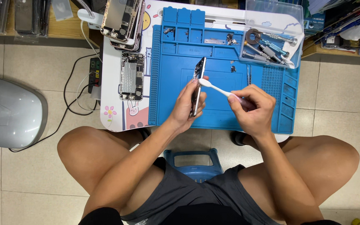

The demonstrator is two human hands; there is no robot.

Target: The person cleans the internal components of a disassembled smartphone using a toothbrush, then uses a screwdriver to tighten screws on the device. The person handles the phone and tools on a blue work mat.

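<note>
The left hand (pixel 188 104) holds a phone (pixel 197 85) on edge above the middle of a blue mat (pixel 221 108), fingers wrapped round the near half of its frame, thumb on the side facing the right hand. The phone stands nearly upright and slightly tilted, its far end free and pointing away from the person. The right hand (pixel 253 109) is closed round the pink handle of a white toothbrush (pixel 217 88), pinched between thumb and fingers, and the brush head rests against the phone's face near the left thumb. The phone looks thin, stiff and light, with smooth, probably slippery metal and glass sides; it seems opened, so its exposed parts are likely fragile, and the frame edges are the safe place to grip, as the left hand does. The toothbrush is very light, its handle firm and its bristles soft; a hold low on the handle suits gentle strokes. On the white tabletop (pixel 113 116) to the left of the mat lies another opened phone (pixel 131 76), with a stack of phone shells (pixel 123 21) beyond it. At the far right a clear tray (pixel 271 37) holds screwdrivers, and tweezers (pixel 248 75) lie on the mat just beside the right hand. Small screws and parts sit in the mat's far compartments.
</note>
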